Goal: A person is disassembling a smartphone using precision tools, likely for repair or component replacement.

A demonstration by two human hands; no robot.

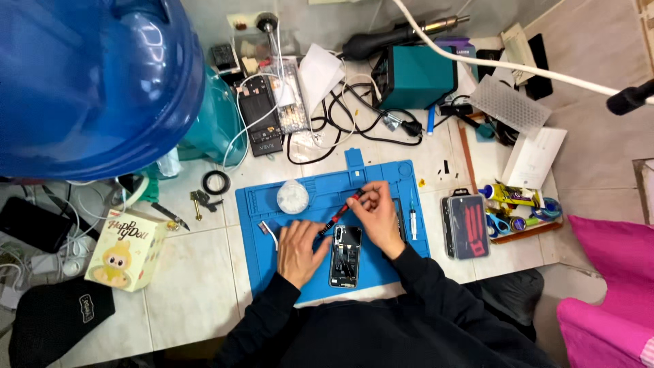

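On the blue mat (272,272), the opened phone (345,256), thin and likely fragile, is steadied at its edge by the left hand (300,251), while the right hand (379,215) fingers pinch closed around a light, stiff red screwdriver (338,215) above it.

The left hand (298,251) hides the screwdriver's (338,214) tip; the opened phone's (345,256) small parts are too tiny to tell (the blue bottle (88,82) is cropped).

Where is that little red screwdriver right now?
In the head view, the red screwdriver sits mid-frame over the blue mat, gripped by the right hand, its tip by the left hand above the opened phone.
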